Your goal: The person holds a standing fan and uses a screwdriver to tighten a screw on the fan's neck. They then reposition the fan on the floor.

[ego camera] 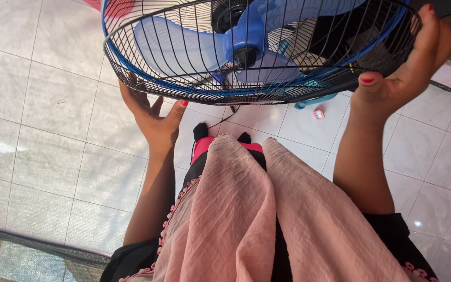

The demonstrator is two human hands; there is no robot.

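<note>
A fan with a black wire cage [184, 62] and blue blades [173, 47] fills the top of the head view, tilted toward me. My left hand [150, 112] presses against the cage's lower left rim, fingers behind the wires. My right hand [405, 65] grips the cage's right rim, thumb in front and fingers curled over the edge. The blue hub [244, 47] sits at the centre of the blades. A blue band runs around the cage rim.
White floor tiles [53, 130] lie below. A pink cloth [246, 209] hangs down my front over black clothing. A small red and white object [318, 114] and a teal piece [311, 102] lie on the floor under the fan. A dark cord [225, 119] trails down.
</note>
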